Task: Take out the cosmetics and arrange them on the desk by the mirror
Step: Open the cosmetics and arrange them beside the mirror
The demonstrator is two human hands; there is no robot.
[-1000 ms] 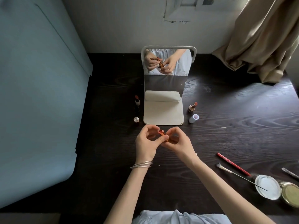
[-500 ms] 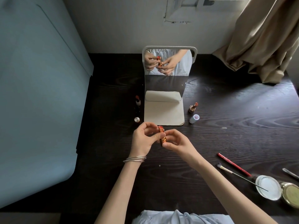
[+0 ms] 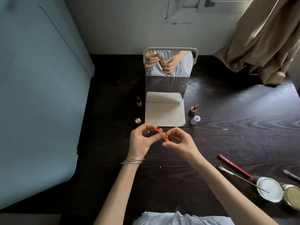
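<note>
Both hands clamped on orange lipstick (image 3: 163, 133) before mirror (image 3: 167, 75): left hand (image 3: 142, 140) on upper end, right hand (image 3: 178, 142) on base. Likely twisting bullet; next, stand it on bench (image 3: 227, 127).

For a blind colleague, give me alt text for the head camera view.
Two hands, left hand and right hand, hold an open orange lipstick above a dark desk, facing a small standing mirror flanked by lipsticks.

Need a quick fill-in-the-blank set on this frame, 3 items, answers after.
1. Both hands hold an orange-gold ____ in front of the mirror.
2. Silver bangles sit on the ____ wrist.
3. The red pencil lies on the person's ____ side of the desk.

Answers: lipstick; left; right
</note>
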